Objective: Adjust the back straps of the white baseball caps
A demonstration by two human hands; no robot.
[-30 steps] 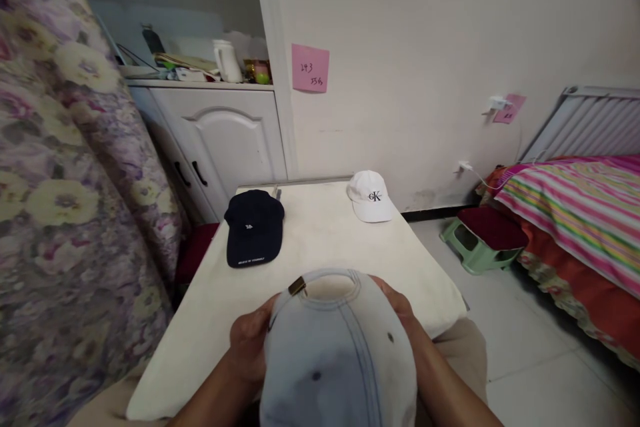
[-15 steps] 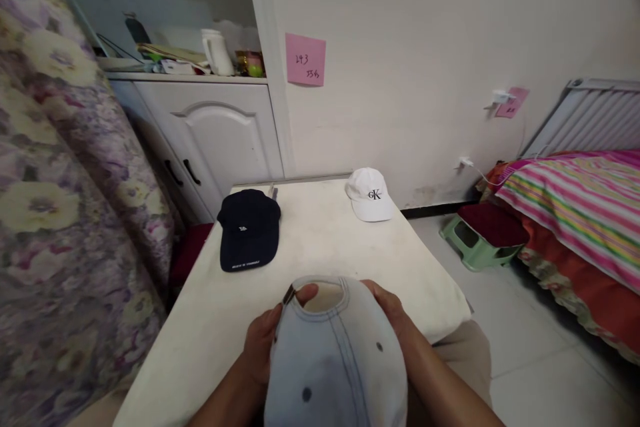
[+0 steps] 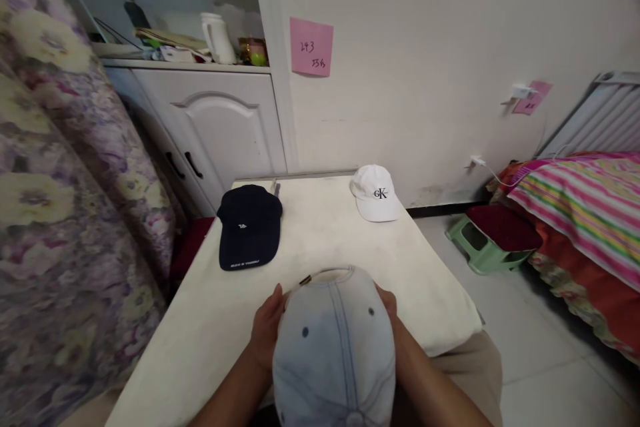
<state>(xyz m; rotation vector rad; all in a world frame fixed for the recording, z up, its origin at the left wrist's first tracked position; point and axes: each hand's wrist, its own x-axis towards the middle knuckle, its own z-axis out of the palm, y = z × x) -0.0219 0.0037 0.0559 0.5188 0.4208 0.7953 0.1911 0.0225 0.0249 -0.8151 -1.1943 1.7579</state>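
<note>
A light blue denim baseball cap (image 3: pixel 333 340) is held between my two hands at the table's near edge, its back opening and metal buckle facing away from me. My left hand (image 3: pixel 267 327) grips its left side, thumb showing and the other fingers mostly hidden by the cap. On the opposite side, my right hand (image 3: pixel 389 307) holds the cap with its fingers largely out of sight. Farther off on the left lies a navy baseball cap (image 3: pixel 250 227) with small white lettering. A white baseball cap (image 3: pixel 375 193) with black letters rests at the far right.
All the caps are at a cream-covered table (image 3: pixel 320 233). A floral curtain (image 3: pixel 65 213) hangs on the left, near a white cabinet (image 3: pixel 225 120). To the right are a green stool (image 3: pixel 475 240) with a dark red top and a bed with a striped cover (image 3: pixel 590 193).
The denim cap has tilted, so its crown top shows more and its back opening less. My left thumb tip no longer shows inside the opening. The camera view has shifted slightly.
</note>
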